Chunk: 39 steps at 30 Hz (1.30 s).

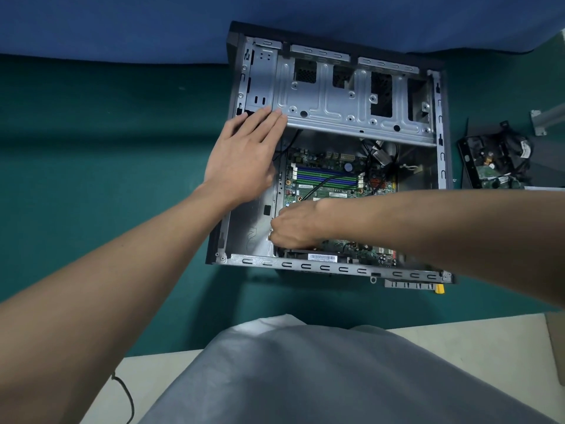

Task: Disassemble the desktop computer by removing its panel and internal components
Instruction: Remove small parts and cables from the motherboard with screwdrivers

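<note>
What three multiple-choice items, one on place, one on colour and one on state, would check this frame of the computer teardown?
1. Where do the removed parts lie?
A. Outside the case, to its right.
B. Inside the case.
C. On the person's lap.

2. What colour is the mat under the case?
A. Red.
B. Green.
C. White.

3. How is the left hand?
A. Flat, fingers straight, on the case's metal bracket.
B. Clenched in a fist, off the case.
C. Resting on the lap.

Answers: 1 A, the parts sit beyond the case's right wall. 2 B, dark green shows all round the case. 3 A, its fingers lie straight on the bracket's corner.
</note>
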{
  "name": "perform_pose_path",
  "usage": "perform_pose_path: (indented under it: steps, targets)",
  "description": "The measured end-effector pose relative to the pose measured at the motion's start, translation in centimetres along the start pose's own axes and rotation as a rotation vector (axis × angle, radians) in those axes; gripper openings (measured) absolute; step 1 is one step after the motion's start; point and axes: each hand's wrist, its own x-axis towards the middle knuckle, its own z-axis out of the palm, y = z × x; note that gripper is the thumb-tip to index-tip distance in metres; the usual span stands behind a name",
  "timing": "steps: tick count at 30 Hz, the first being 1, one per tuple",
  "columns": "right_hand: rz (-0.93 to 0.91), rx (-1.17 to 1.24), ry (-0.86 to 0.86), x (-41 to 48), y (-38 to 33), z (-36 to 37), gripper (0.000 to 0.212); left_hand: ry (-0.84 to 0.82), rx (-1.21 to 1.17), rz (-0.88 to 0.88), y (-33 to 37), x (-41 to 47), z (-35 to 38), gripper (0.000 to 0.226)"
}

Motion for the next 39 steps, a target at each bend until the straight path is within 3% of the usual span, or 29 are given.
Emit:
perform_pose_path:
  steps: [6,13,16,22,27,33,37,39]
  targets:
    - [0.048,0.124,0.098,-0.3,0.5,0.1,0.018,0.009,-0.012,0.004,0.0,0.0,0.0,0.072]
    - [0.308,0.354,0.23,0.4,-0.7,0.7,0.026,0.009,-0.009,-0.001,0.0,0.0,0.0,0.073]
    - [0.306,0.418,0.229,0.1,-0.6,1.3,0.015,0.004,-0.002,-0.003,0.0,0.0,-0.1,0.073]
    - [0.161,0.455,0.245,-0.7,0.1,2.2,0.015,0.001,0.003,-0.004,0.1,0.0,-0.1,0.073]
    - [0.226,0.414,0.279,-0.7,0.3,2.8,0.013,0.005,-0.007,-0.007,0.1,0.0,-0.1,0.072]
    - [0.23,0.532,0.334,-0.7,0.2,2.4,0.009,0.0,-0.006,-0.007,0.2,0.0,-0.1,0.073]
    - [0.331,0.415,0.358,-0.7,0.1,3.1,0.032,-0.001,-0.002,-0.013,0.2,0.0,-0.2,0.072]
    - [0.301,0.387,0.334,-0.7,0.2,2.9,0.02,-0.004,0.002,-0.011,0.2,0.0,-0.2,0.073]
